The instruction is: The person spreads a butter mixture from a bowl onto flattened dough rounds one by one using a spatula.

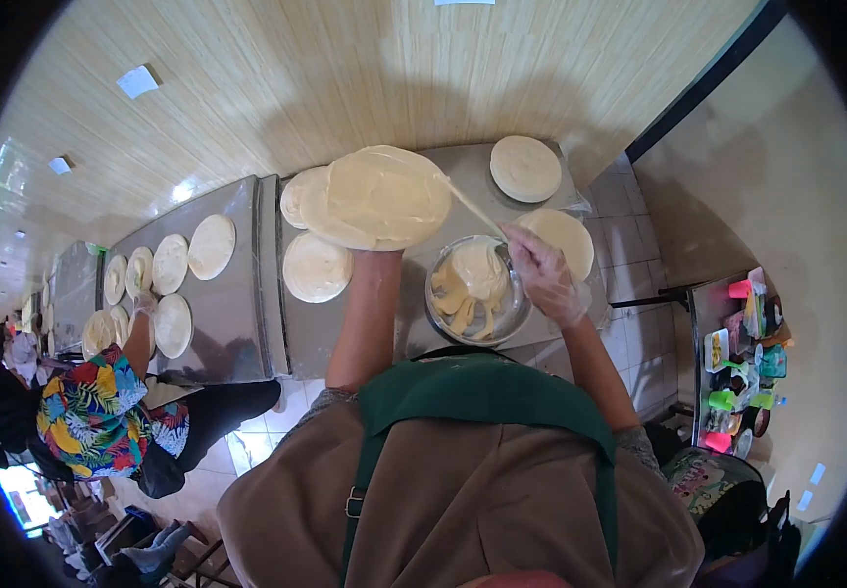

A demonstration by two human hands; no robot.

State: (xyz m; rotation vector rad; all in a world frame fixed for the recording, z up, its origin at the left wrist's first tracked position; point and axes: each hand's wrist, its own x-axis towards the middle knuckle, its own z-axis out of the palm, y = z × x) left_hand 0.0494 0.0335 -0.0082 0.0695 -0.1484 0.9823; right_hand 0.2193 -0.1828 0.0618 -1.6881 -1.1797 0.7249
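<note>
A large pale round cake layer (389,201), coated with cream, is held up over the table by my left hand. That hand is hidden beneath it; only my left wrist (378,267) and forearm show. My right hand (546,274), in a clear plastic glove, is closed around the handle of a long thin spatula (473,208). The spatula's far end touches the layer's right edge. Below the spatula stands a metal bowl (514,318) with thick pale cream (477,272) heaped and smeared inside.
More pale rounds lie on the grey table: one at the back right (525,169), one behind my right hand (566,235), one at left (317,268). Further left, a person in a flowered shirt (95,407) works at another table (232,343). A side table at right holds colourful containers (722,400).
</note>
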